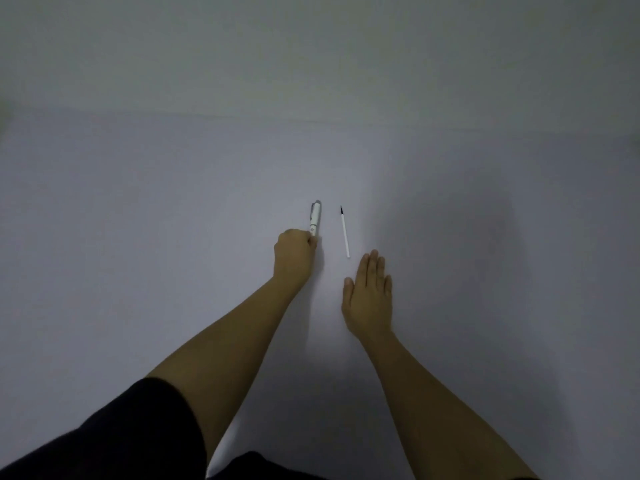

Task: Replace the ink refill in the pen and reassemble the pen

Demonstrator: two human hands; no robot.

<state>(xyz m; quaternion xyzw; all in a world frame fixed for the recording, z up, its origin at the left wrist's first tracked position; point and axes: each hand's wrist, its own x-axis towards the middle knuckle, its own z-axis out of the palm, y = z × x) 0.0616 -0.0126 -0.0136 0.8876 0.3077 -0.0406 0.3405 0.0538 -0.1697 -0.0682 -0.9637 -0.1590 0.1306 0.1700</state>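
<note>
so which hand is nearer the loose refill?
Right. The right hand lies flat just below the refill, fingertips short of its near end. The left hand is off to its left, closed on the pen.

The left hand (293, 252) was curled around the near end of the white pen (315, 219), fingers closed on the barrel while the rest of the pen lay flat on the pale tabletop (173, 209), clip end pointing away. Just beside it to the right lay the thin white refill (344, 233), dark tip at the far end, untouched. The right hand (369, 296) rested flat, fingers together and stretched out, near the refill's close end but apart from it. A dark sleeve (138, 431) covered the upper left arm.
</note>
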